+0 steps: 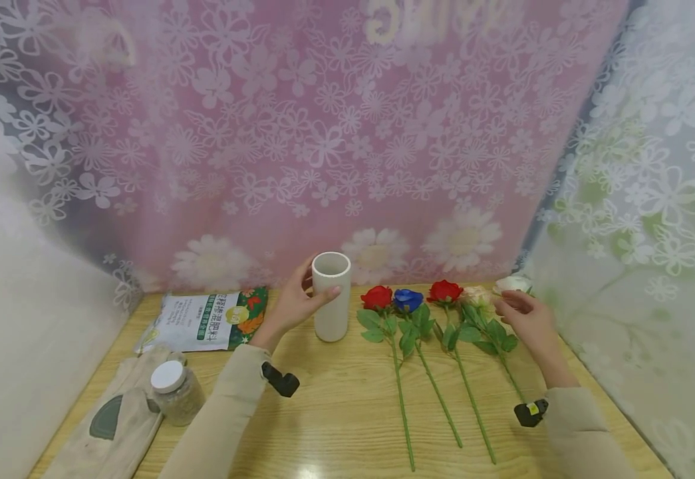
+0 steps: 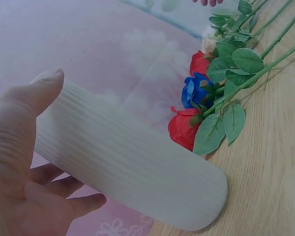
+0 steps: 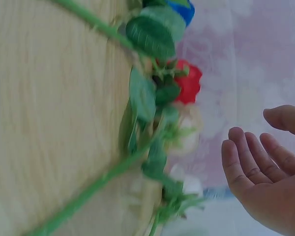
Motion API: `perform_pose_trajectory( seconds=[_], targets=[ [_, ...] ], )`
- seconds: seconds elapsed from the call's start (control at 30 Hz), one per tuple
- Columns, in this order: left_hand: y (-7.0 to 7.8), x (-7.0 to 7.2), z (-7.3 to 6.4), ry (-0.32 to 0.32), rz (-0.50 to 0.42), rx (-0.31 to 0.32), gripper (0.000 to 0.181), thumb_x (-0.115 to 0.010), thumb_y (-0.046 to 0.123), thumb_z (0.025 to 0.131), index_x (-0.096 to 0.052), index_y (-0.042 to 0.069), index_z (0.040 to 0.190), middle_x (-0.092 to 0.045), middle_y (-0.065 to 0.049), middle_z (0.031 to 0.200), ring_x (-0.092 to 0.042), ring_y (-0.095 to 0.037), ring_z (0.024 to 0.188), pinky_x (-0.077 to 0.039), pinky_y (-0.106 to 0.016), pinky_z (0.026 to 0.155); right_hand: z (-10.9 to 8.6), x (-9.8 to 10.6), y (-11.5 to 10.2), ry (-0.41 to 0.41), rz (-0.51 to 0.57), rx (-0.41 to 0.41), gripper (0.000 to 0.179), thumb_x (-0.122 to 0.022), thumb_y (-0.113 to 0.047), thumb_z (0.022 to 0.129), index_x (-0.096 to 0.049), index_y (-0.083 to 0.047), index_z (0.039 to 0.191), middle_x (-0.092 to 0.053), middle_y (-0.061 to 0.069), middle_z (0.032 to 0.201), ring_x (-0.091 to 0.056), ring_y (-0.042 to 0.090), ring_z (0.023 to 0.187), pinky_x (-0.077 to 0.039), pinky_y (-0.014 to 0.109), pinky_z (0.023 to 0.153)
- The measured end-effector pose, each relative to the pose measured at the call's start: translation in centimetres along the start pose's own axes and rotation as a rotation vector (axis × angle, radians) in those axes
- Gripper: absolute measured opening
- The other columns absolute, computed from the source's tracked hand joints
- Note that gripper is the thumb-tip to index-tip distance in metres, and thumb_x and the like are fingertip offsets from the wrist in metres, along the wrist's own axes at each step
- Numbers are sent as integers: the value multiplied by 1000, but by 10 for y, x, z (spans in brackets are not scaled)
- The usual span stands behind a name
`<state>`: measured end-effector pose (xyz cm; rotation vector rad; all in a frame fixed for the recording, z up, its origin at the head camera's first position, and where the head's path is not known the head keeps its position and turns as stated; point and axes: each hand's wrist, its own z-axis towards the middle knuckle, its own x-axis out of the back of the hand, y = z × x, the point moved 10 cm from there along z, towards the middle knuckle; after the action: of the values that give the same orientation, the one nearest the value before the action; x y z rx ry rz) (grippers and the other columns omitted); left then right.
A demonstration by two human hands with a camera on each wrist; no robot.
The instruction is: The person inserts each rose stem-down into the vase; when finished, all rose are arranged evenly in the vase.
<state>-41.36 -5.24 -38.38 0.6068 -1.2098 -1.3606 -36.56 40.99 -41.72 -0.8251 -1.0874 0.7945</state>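
L hand (image 1: 296, 303) has white vase (image 1: 332, 316) in its grip nr rim, thumb one side, fingers other; vase upright on table (image 1: 335, 412), just L of red rose (image 1: 377, 297). R hand (image 1: 529, 326): grip slack, fingers loosely bent, nothing held, nr white rose (image 1: 513, 284), prob. not touching (blurry).

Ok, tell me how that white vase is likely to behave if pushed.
The white vase is tall and narrow, so a push near its rim could tip it. Its rounded sides suggest it would probably roll if laid down. The fine ridges along its wall may make it less slippery.
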Motion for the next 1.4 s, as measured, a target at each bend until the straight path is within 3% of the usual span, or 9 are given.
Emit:
perform_pose_trajectory(
  seconds=[0.17, 0.33, 0.6, 0.9, 0.97, 1.07, 1.2, 1.4],
  targets=[
    [0, -1, 0, 12, -13, -6, 78, -80, 21, 97, -38, 23, 162, -58, -16, 146, -59, -41, 136, -51, -62, 109, -7, 25, 21, 68, 7, -38, 48, -69, -24, 104, -58, 2, 142, -66, -35, 94, -71, -9, 83, -59, 14, 72],
    [1, -1, 0, 23, -15, -14, 74, -80, 21, 97, -41, 22, 160, -58, -18, 145, -59, -42, 135, -52, -63, 108, -19, 48, 41, 118, -38, -68, 43, -70, -24, 103, -63, 0, 138, -72, -27, 94, -70, -10, 78, -60, 16, 69],
    [-1, 1, -1, 33, 3, -3, 75, -80, 22, 97, -40, 21, 160, -58, -18, 146, -59, -41, 137, -51, -62, 109, -34, 67, 68, 88, -133, -111, 55, -70, -30, 103, -57, 8, 140, -63, -37, 88, -69, -8, 77, -63, 23, 67],
    [0, 1, -2, 24, 9, -2, 74, -78, 22, 98, -39, 22, 161, -58, -16, 147, -58, -39, 138, -53, -59, 109, -43, 68, 93, 39, -177, -218, 66, -69, -27, 104, -44, 13, 151, -58, -39, 86, -71, -2, 73, -63, 25, 66],
    [0, 0, -1, 23, 4, -3, 74, -78, 23, 98, -39, 23, 161, -58, -16, 146, -58, -39, 138, -53, -59, 109, -44, 67, 96, 33, -191, -232, 66, -68, -26, 104, -43, 13, 151, -65, -32, 89, -71, -2, 72, -62, 25, 66],
    [-1, 1, -1, 25, -4, -2, 74, -79, 23, 98, -39, 23, 160, -58, -16, 146, -58, -39, 138, -52, -60, 109, -44, 66, 98, 23, -231, -236, 64, -67, -25, 105, -44, 13, 151, -77, -7, 98, -70, -1, 71, -62, 25, 66],
    [-2, 1, 0, 22, -12, -5, 74, -79, 22, 98, -40, 23, 160, -58, -16, 147, -58, -40, 138, -51, -62, 110, -43, 67, 100, 21, -275, -251, 62, -67, -22, 105, -44, 14, 150, -76, 24, 115, -70, -1, 70, -61, 24, 65],
    [-4, 1, 0, 19, -5, -9, 73, -79, 21, 98, -40, 23, 160, -59, -16, 146, -59, -40, 138, -52, -61, 109, -44, 67, 107, -6, -316, -258, 62, -67, -20, 104, -44, 15, 149, -65, 38, 130, -65, -8, 69, -59, 22, 65]
  ],
)
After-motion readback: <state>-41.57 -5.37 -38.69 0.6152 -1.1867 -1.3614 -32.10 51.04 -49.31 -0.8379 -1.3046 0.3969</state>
